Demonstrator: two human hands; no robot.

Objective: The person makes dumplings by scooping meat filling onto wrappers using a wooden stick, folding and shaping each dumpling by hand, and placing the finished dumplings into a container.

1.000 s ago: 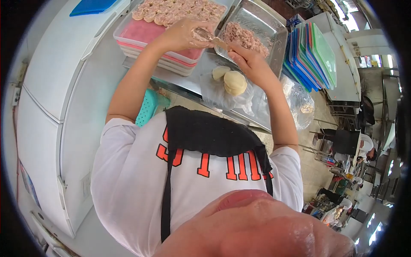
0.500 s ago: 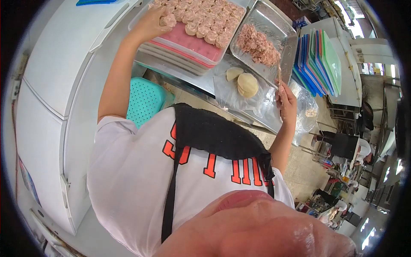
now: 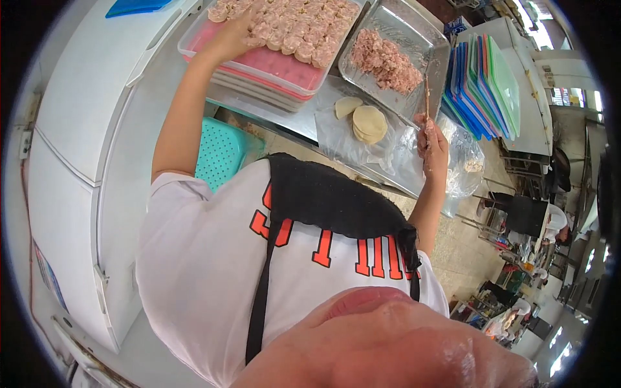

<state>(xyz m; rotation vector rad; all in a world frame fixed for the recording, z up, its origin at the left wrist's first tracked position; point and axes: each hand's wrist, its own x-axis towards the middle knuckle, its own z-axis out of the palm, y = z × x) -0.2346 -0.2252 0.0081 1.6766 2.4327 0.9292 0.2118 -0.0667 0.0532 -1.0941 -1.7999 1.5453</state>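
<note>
Rows of meat-filled dumplings [image 3: 297, 32] sit in a clear plastic tray [image 3: 183, 44] with a pink base, stacked on similar trays. My left hand [image 3: 231, 40] reaches over this tray, its fingers closed around a dumpling at the edge of the rows; the fingertips are partly lost among the dumplings. My right hand [image 3: 433, 145], smeared with filling, grips a thin stick-like spatula [image 3: 427, 97] that points up beside the metal pan [image 3: 414, 29]. Ground meat filling [image 3: 385, 61] lies heaped in that pan. Round dough wrappers [image 3: 369, 125] rest on a plastic sheet between my hands.
Colourful plastic lids or boards [image 3: 482, 87] stand in a row right of the pan. A clear plastic bag [image 3: 462, 165] lies by my right hand. A turquoise perforated basket [image 3: 217, 152] is below the table, and a white freezer [image 3: 71, 110] stands left. People work in the background.
My left hand has lowered the dumpling from above the tray to the edge of the rows. My right hand has shifted slightly down with the spatula. The whole view has moved a little.
</note>
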